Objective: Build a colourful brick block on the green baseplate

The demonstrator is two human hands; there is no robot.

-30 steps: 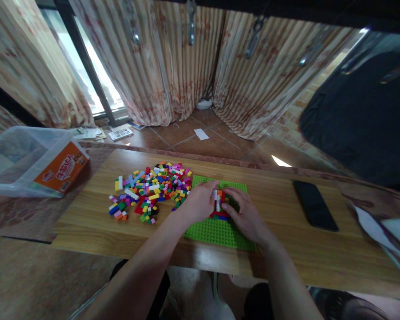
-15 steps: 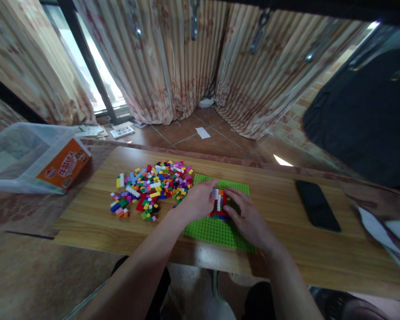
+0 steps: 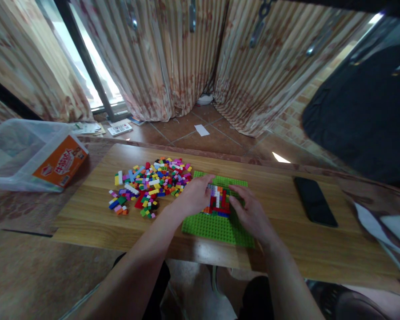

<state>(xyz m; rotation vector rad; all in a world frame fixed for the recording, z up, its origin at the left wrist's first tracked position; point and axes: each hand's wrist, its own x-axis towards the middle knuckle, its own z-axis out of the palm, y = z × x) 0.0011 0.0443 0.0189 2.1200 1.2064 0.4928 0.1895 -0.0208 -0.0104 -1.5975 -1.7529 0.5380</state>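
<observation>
A patchwork of coloured bricks (image 3: 219,200), in red, white, orange, purple and blue, stands on a green studded baseplate (image 3: 213,229). My left hand (image 3: 196,195) reaches to its left side, fingers stretched forward and partly covering that edge; no brick shows in them. On the opposite side is my right hand (image 3: 248,212), its thumb and fingers apart beside the bricks, with nothing visible between them. Whether the fingertips touch the bricks I cannot tell. Left of the baseplate spreads a heap of loose coloured bricks (image 3: 153,182).
The wooden table (image 3: 120,233) carries a black phone (image 3: 315,201) on the right and white paper (image 3: 373,224) near its right end. Beyond the left end stands a clear plastic bin (image 3: 23,178) with an orange label. Curtains (image 3: 173,66) hang behind the table.
My hands have moved slightly apart, and more of the brick patchwork shows between them. The whole view has shifted a little.
</observation>
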